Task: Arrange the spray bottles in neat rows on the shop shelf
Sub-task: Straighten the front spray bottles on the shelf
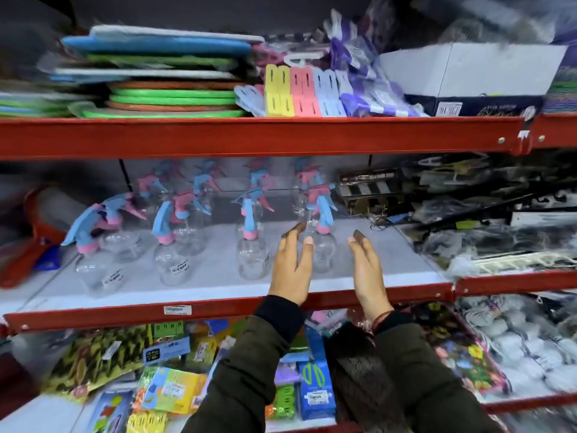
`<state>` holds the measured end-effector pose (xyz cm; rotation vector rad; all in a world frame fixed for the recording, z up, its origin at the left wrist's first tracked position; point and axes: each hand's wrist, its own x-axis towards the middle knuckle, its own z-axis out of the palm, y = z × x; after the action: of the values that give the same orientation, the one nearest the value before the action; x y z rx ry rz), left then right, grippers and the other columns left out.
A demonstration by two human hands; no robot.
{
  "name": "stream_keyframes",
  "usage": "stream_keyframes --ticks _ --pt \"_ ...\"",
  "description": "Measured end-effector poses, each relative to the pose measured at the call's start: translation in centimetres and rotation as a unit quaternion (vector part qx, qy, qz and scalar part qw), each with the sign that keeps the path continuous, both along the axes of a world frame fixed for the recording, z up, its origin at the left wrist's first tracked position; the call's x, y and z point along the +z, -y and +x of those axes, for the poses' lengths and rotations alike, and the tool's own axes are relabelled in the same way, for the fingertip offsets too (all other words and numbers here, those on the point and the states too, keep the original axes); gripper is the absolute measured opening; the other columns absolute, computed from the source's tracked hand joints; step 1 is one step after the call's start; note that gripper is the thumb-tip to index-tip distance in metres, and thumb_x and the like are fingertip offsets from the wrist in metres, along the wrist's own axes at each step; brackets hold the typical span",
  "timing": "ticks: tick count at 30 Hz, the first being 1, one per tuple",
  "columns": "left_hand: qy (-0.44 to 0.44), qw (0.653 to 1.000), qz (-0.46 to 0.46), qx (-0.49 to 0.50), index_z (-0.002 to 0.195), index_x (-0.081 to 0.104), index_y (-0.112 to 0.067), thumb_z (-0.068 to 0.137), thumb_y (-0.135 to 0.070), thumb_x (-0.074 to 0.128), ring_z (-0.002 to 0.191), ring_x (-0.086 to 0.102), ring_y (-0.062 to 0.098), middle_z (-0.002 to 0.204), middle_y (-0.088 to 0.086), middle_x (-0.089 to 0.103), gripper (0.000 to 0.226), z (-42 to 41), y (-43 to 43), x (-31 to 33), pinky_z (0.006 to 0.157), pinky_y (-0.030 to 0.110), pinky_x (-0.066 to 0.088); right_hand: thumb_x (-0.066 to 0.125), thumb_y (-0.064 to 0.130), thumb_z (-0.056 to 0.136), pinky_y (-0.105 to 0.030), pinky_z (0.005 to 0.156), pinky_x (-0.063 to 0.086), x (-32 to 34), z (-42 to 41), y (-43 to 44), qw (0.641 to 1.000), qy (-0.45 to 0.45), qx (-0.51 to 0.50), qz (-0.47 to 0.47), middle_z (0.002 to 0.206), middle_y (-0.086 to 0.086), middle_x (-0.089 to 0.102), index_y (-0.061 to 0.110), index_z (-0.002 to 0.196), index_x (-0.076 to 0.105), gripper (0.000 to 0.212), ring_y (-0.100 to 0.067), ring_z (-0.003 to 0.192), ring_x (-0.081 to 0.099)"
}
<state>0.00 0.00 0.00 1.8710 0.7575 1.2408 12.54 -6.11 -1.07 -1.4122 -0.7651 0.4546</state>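
Several clear spray bottles with blue and pink trigger heads stand on the middle shelf [218, 295], set in rough rows from front to back. The front ones are a tilted bottle at the left [96, 270], one beside it [173, 260], one in the middle [253, 257] and the rightmost [323, 251]. My left hand [293, 270] and my right hand [368, 273] reach over the shelf's front edge, fingers straight, one on each side of the rightmost bottle. Neither hand holds anything. My left fingers overlap that bottle; whether they touch it is unclear.
A red shelf rail [249, 135] runs just above the bottles. Black packaged goods [468, 220] crowd the shelf to the right. A red item [40, 220] sits at the left. Coloured packets [171, 385] fill the shelf below. Stacked trays and clip packs [296, 92] lie above.
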Motion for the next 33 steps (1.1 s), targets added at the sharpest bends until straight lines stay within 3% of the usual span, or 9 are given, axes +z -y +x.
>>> stream_keyframes --ticks 3,8,12,17,20,22,25,30,33 --pt "0.027 0.984 -0.171 -0.036 0.145 0.04 -0.021 0.101 -0.034 0.037 0.139 0.035 0.009 0.151 -0.003 0.041 0.046 2.4 -1.4 0.4 0.109 0.017 0.022 0.045 0.033 0.096 -0.036 0.116 0.031 0.4 1.5 -1.9 0.995 -0.098 0.014 -0.021 0.148 -0.003 0.047 0.022 0.134 0.05 0.04 -0.015 0.131 0.043" --pt "0.015 0.948 -0.314 -0.048 0.15 0.034 -0.022 0.098 -0.05 0.028 0.148 0.027 0.018 0.16 0.001 0.03 0.059 5.2 -3.1 0.1 0.124 0.037 0.017 0.04 0.039 0.098 -0.039 0.115 0.033 -0.3 2.8 -4.2 0.985 -0.139 0.074 -0.076 0.143 -0.004 0.052 0.016 0.135 0.052 0.045 -0.021 0.133 0.045" --pt "0.022 0.943 -0.33 -0.042 0.145 0.043 -0.018 0.098 -0.05 0.028 0.142 0.038 0.024 0.153 0.007 0.043 0.059 5.7 -2.6 -0.4 0.121 0.042 0.026 0.039 0.034 0.098 -0.033 0.097 0.044 -1.1 3.4 -4.4 0.981 -0.145 0.106 -0.069 0.096 0.007 0.069 0.027 0.089 0.066 0.029 -0.016 0.1 0.062" --pt "0.027 0.943 -0.328 -0.056 0.139 0.048 -0.022 0.098 -0.051 0.029 0.119 0.044 0.007 0.128 -0.008 0.05 0.054 4.4 -0.6 -0.9 0.104 0.028 0.032 0.039 0.033 0.098 -0.026 0.085 0.051 -2.1 3.9 -2.2 0.983 -0.112 0.13 -0.065 0.088 0.009 0.075 0.023 0.088 0.069 0.033 -0.007 0.087 0.068" --pt "0.013 0.948 -0.314 -0.052 0.121 0.057 -0.036 0.098 -0.053 0.028 0.097 0.054 -0.007 0.109 -0.021 0.056 0.041 3.8 0.4 -1.1 0.099 0.027 0.031 0.038 0.035 0.096 -0.023 0.081 0.049 -2.5 3.9 -0.9 0.982 -0.094 0.147 -0.078 0.076 0.015 0.075 0.026 0.076 0.072 0.04 -0.003 0.079 0.067" --pt "0.0 0.949 -0.311 -0.058 0.132 0.052 -0.031 0.097 -0.054 0.028 0.109 0.053 0.0 0.12 -0.016 0.055 0.048 3.5 1.1 -0.9 0.104 0.029 0.031 0.039 0.04 0.093 -0.03 0.092 0.047 -2.4 3.5 -0.2 0.981 -0.084 0.151 -0.09 0.088 0.013 0.076 0.03 0.079 0.073 0.038 -0.011 0.095 0.064" --pt "-0.012 0.949 -0.307 -0.065 0.144 0.042 -0.021 0.097 -0.054 0.027 0.14 0.038 0.016 0.151 -0.001 0.044 0.06 3.4 1.7 -0.5 0.12 0.04 0.024 0.041 0.046 0.09 -0.04 0.111 0.04 -2.1 3.0 0.5 0.982 -0.071 0.146 -0.098 0.124 0.0 0.067 0.026 0.11 0.067 0.038 -0.016 0.12 0.058" --pt "0.035 0.963 -0.267 -0.017 0.144 0.041 -0.026 0.098 -0.048 0.033 0.129 0.035 0.001 0.137 -0.017 0.04 0.052 2.1 3.2 -0.9 0.107 0.022 0.023 0.045 0.039 0.094 -0.039 0.115 0.035 -1.7 2.2 2.5 0.992 -0.087 0.086 -0.037 0.14 0.002 0.054 0.029 0.116 0.058 0.027 -0.014 0.129 0.047" --pt "0.08 0.96 -0.268 0.006 0.144 0.042 -0.028 0.096 -0.049 0.038 0.136 0.036 0.006 0.148 -0.011 0.041 0.052 0.6 3.4 -1.6 0.117 0.029 0.024 0.044 0.03 0.097 -0.033 0.105 0.045 -1.3 1.1 4.1 0.99 -0.116 0.075 0.001 0.137 -0.003 0.057 0.026 0.112 0.063 0.024 -0.017 0.127 0.052"
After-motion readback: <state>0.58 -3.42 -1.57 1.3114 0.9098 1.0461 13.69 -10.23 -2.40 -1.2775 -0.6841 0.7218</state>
